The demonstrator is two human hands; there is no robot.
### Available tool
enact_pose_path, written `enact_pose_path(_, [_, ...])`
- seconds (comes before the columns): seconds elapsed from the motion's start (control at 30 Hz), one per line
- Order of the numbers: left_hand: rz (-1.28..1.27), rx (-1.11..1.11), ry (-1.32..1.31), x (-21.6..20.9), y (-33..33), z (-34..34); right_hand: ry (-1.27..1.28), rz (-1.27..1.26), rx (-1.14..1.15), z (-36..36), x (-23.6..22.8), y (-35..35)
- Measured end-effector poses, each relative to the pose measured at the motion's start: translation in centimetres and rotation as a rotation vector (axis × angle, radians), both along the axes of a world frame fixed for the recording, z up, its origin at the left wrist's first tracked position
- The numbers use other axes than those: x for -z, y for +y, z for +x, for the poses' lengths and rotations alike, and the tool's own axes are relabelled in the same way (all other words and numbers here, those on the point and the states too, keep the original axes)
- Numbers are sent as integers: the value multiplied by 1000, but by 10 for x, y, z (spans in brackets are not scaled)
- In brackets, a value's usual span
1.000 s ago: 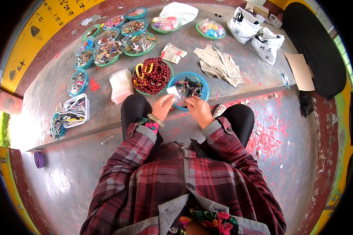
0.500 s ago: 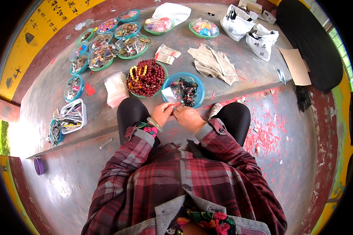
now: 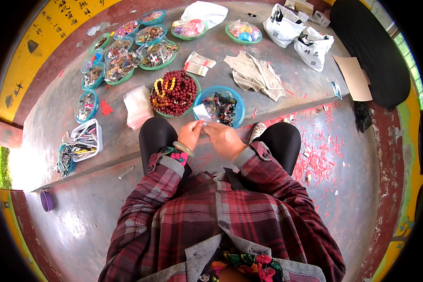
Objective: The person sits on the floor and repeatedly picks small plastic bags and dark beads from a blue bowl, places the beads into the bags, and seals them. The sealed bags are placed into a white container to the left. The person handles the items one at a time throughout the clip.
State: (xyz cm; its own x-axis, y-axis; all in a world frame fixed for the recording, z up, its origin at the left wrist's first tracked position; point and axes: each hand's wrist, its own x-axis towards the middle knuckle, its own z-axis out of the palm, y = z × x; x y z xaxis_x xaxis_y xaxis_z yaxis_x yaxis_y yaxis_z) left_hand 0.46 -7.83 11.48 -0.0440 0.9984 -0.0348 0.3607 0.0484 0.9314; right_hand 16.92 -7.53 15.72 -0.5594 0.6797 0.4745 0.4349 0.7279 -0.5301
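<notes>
Grey concrete platform (image 3: 117, 134); left hand (image 3: 190, 136) and right hand (image 3: 224, 140) meet near round blue plastic bowl (image 3: 240, 111), can't tell grips; pinch lightly, steadily

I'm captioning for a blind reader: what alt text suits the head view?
A seated person holds left hand and right hand close at the fingertips, anything held too small to identify, before a blue bowl of dark tangled items; dark-red beads lie left, more bowls beyond.

Centre: blue bowl (image 3: 241, 109), dark red beads (image 3: 184, 97), yellow strand (image 3: 164, 87). Bottom: red-grey plaid shirt (image 3: 192, 199). Lower left: purple tub (image 3: 46, 201). Upper left: yellow wall (image 3: 21, 68).
</notes>
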Motion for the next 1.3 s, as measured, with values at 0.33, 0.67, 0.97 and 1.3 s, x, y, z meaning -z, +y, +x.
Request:
enact_pose_path(0.33, [10,-38,134,19,8,-6,619,-774,729,49,45,98])
enact_pose_path(0.67, [4,-47,107,21,9,-10,-528,-505,584,46,110,91])
enact_pose_path(0.97, [-48,-29,68,23,10,-7,-993,-441,386,26,110,75])
enact_pose_path(1.3, [-91,-19,45,27,12,-10,-823,-531,530,33,121,92])
